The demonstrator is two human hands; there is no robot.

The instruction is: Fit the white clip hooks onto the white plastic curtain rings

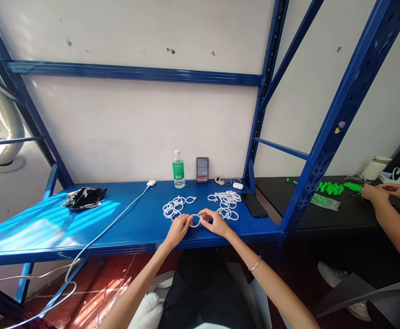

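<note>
Between my two hands is a white ring (195, 225), held just above the front part of the blue table. The fingers of my left hand (179, 228) pinch its left side. My right hand (215, 222) grips the same ring on its right side, thumb and fingertips pressed together. Behind my left hand lies a loose heap of white rings (173, 206), several of them overlapping. A second heap of white rings (228, 201) lies behind and to the right of my right hand. Small knobs show on some rings; finer detail is too small to make out.
On the blue table (134, 228) are a water bottle (178, 170), a small dark framed card (202, 170), a phone (254, 205), a white case (237, 186), a black plastic bag (84, 198) and a white cable (114, 221). A blue post (344, 114) separates a co-worker's hands (374, 192) and green pieces.
</note>
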